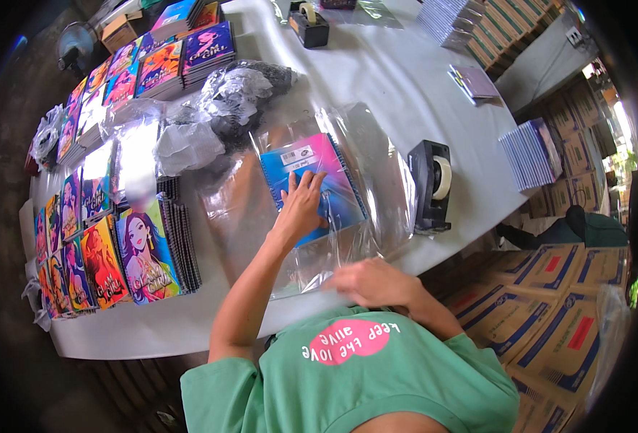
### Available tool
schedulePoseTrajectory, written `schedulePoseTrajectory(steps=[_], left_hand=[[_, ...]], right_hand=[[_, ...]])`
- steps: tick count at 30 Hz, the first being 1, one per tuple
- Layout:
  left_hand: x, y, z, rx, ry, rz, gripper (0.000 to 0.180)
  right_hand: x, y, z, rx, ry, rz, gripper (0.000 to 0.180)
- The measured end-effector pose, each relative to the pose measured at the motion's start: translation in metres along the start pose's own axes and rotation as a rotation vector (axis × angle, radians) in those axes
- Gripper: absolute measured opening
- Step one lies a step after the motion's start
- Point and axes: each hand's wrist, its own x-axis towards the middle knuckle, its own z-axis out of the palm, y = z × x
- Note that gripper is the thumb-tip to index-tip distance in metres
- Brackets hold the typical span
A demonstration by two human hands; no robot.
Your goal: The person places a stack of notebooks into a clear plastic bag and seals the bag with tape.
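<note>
A spiral notebook (315,184) with a blue and pink cover lies near the middle of the desk (398,79), on or inside a clear plastic sleeve (362,166); which of the two I cannot tell. The left hand (301,206) rests flat on its cover, fingers spread, grip released and pressing down rather than grasping. The right hand (373,283), at five o'clock from the notebook near the desk's front edge, lies on the lower edge of the plastic sleeve with fingers curled; whether it pinches the film I cannot tell.

At three o'clock from the notebook, just beside the sleeve, stands a black tape dispenser (433,186). A second tape dispenser (308,24) sits at twelve o'clock, well apart. At ten o'clock lies a heap of crumpled plastic bags (225,108). At nine o'clock are rows of colourful notebooks (110,238), some stacked. A stack of wrapped notebooks (531,153) stands at the desk's right edge at three o'clock. Cardboard boxes (550,303) fill the floor at four o'clock.
</note>
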Motion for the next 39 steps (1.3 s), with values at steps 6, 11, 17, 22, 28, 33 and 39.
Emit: schedulePoseTrajectory(steps=[6,11,17,22,28,33,39], left_hand=[[-0.006,-0.006,0.001,-0.097,0.094,0.025,0.094],[-0.007,-0.003,-0.001,-0.074,0.077,0.029,0.091],[-0.012,-0.007,-0.002,-0.056,0.047,-0.033,0.09],[-0.011,-0.012,0.008,-0.007,0.06,0.056,0.088],[-0.019,-0.03,0.016,0.045,0.284,-0.165,0.112],[-0.004,-0.031,0.02,0.118,0.24,-0.221,0.124],[-0.003,-0.04,0.024,-0.177,0.364,-0.092,0.108]], right_hand=[[0.095,0.125,-0.074,0.446,0.89,0.277,0.053],[0.201,0.154,-0.127,0.682,0.614,0.241,0.063],[0.171,0.11,-0.156,0.344,0.232,-0.517,0.068],[0.134,0.116,-0.088,-0.11,-0.071,-0.436,0.068],[0.142,0.154,-0.071,0.495,-0.005,-0.327,0.015],[0.145,0.144,-0.065,0.79,0.002,-0.243,0.016],[0.141,0.12,-0.042,0.361,0.154,-0.208,0.041]])
